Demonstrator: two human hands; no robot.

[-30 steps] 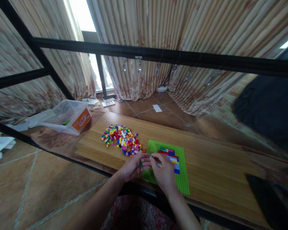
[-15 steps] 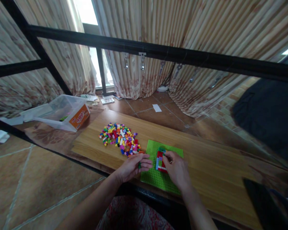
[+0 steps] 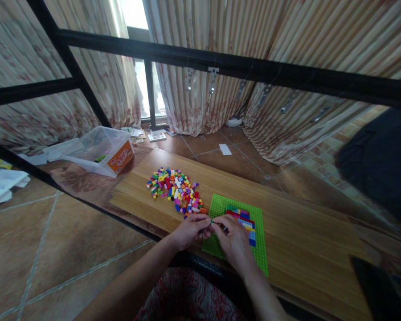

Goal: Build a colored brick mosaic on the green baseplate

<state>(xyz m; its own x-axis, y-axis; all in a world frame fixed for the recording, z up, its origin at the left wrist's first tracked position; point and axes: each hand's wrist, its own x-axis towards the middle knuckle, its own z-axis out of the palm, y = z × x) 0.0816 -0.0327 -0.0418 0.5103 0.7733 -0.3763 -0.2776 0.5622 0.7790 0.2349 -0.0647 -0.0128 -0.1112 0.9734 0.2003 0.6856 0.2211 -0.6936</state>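
A green baseplate [image 3: 259,240] lies on the wooden board [image 3: 304,223], with a patch of coloured bricks [image 3: 243,219] built on its far half. My left hand [image 3: 190,231] and my right hand [image 3: 232,240] meet at the plate's left edge, fingertips together. A small green brick [image 3: 211,221] shows between the fingertips of both hands. To the left of the plate lies a loose pile of small coloured bricks [image 3: 175,189].
A clear plastic tub with an orange label [image 3: 102,154] stands at the board's far left. A black metal frame [image 3: 220,62] crosses in front of striped curtains. Papers lie on the tiled floor. A dark object [image 3: 381,285] sits at the lower right.
My right hand came back from the built bricks on the plate to meet my left hand at the plate's left edge. The view shifted slightly.
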